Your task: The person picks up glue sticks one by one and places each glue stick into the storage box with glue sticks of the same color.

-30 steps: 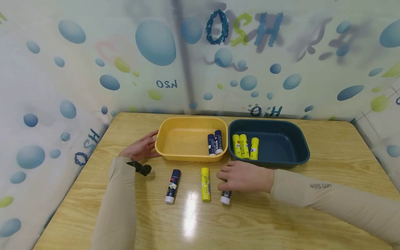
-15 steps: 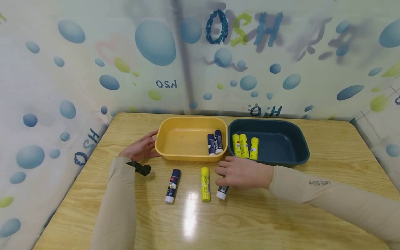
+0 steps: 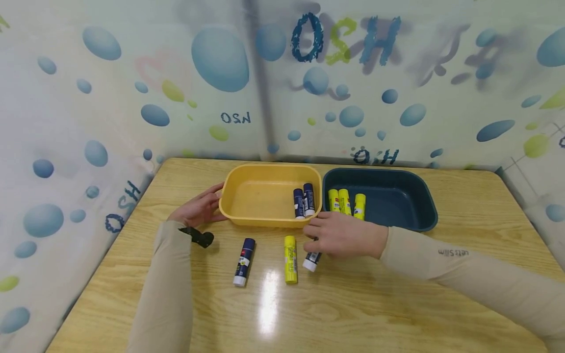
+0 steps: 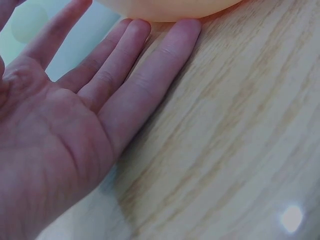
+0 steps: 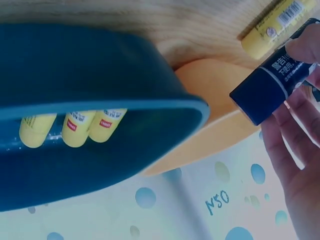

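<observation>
My right hand (image 3: 344,235) pinches a navy glue stick with a white end (image 3: 311,261) between thumb and fingers, in front of the gap between the two bins. In the right wrist view, this navy glue stick (image 5: 272,82) is tilted, its dark cap pointing away from the palm. My left hand (image 3: 197,208) lies beside the yellow-orange bin (image 3: 260,222); its fingers are extended and the fingertips (image 4: 188,29) touch the bin's lower wall. On the table lie another navy glue stick (image 3: 243,262) and a yellow glue stick (image 3: 290,260).
Two navy glue sticks (image 3: 303,202) lean in the right end of the yellow-orange bin. The dark blue bin (image 3: 393,201) stands right against it, with three yellow glue sticks (image 3: 345,201) at its left end. A patterned wall (image 3: 282,98) rises behind the wooden table (image 3: 362,314).
My right hand has lifted the navy glue stick off its spot and carried it slightly left and toward the bins, tilting it. My left hand has stayed at the yellow-orange bin.
</observation>
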